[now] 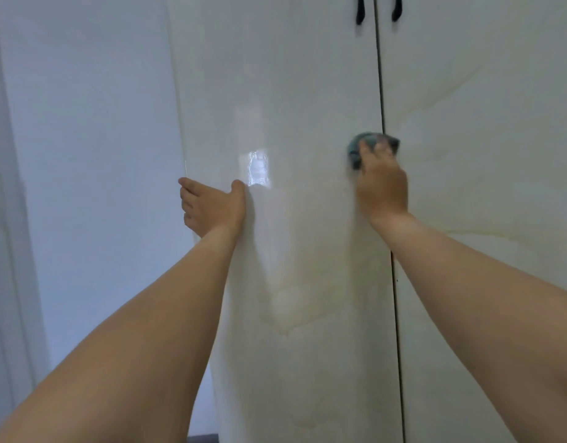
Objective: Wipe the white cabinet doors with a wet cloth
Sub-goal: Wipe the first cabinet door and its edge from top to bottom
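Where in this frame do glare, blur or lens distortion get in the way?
Head view: bright glare patch on the left door just above the left hand; cloth and right hand slightly motion-blurred; wide-angle lens bows the door gap and cabinet edge.

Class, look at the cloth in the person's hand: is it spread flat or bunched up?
Bunched up. The blue-grey cloth is a wad under the right hand, pressed over the door seam.
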A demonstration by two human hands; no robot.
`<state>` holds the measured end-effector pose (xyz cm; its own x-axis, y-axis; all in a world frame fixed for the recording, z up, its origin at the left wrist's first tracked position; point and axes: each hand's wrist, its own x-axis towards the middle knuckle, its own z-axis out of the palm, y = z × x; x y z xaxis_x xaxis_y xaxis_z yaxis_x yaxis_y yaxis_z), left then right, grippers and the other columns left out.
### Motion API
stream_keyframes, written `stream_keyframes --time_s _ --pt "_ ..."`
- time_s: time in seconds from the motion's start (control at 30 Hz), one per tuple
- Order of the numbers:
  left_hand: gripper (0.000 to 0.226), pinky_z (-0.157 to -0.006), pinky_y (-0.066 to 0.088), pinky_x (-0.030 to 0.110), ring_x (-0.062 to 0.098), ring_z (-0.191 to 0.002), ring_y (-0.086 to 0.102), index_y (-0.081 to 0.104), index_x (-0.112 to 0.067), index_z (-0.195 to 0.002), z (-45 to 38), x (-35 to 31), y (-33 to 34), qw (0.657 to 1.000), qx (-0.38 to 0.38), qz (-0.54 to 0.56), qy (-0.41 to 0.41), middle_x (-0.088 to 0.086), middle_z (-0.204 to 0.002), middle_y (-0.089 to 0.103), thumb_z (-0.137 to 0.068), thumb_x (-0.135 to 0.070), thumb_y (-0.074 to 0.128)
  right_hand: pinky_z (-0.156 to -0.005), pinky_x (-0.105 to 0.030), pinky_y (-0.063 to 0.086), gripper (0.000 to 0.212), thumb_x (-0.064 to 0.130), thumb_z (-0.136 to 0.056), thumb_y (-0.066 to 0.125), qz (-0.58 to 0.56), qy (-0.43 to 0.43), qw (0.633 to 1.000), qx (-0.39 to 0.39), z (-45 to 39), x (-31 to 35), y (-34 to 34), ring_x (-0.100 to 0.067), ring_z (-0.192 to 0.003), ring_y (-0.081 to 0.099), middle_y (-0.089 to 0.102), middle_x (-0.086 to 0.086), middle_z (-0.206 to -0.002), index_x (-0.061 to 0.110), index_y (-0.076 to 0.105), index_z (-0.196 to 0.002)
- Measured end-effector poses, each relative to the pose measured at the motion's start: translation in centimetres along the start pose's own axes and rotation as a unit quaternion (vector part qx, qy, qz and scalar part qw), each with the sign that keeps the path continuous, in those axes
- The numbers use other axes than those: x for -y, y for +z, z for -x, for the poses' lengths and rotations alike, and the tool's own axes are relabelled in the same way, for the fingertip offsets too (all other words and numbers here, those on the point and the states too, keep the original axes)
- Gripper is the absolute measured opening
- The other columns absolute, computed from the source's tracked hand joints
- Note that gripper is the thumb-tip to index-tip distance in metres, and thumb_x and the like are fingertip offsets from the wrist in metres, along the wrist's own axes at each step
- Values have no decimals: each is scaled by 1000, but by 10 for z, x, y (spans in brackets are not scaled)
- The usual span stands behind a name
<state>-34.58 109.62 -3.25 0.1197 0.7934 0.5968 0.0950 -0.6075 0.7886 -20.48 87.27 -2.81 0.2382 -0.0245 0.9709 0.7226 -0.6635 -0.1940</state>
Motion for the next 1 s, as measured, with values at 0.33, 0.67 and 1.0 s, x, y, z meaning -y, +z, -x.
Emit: stream_keyframes --time_s 0.33,0.67,1.0 --pt "103 -119 22 49 31 -148 22 -2 -4 -157 1 1 1 1000 -1 -2 4 12 -163 16 -86 -52 54 -95 -48 51 46 1 -85 48 6 -56 997 -49 41 -2 11 -38 -129 51 58 -18 -134 3 62 -128" --pt "87 -116 33 48 28 -145 32 9 -13 -158 -6 28 -27 988 97 104 53 6 -162 25 -85 -31 52 -106 -40 43 53 -6 -81 48 -121 -180 975 54 7 145 44 -28 -138 42 53 -9 -143 10 62 -129" --pt "42 -73 54 34 19 -86 64 62 -25 -105 4 83 -59 969 176 139 104 -9 -90 69 -74 -11 38 -85 -36 55 52 0 -93 35 -14 -380 918 115 27 191 58 -22 -136 45 52 -5 -143 14 51 -140"
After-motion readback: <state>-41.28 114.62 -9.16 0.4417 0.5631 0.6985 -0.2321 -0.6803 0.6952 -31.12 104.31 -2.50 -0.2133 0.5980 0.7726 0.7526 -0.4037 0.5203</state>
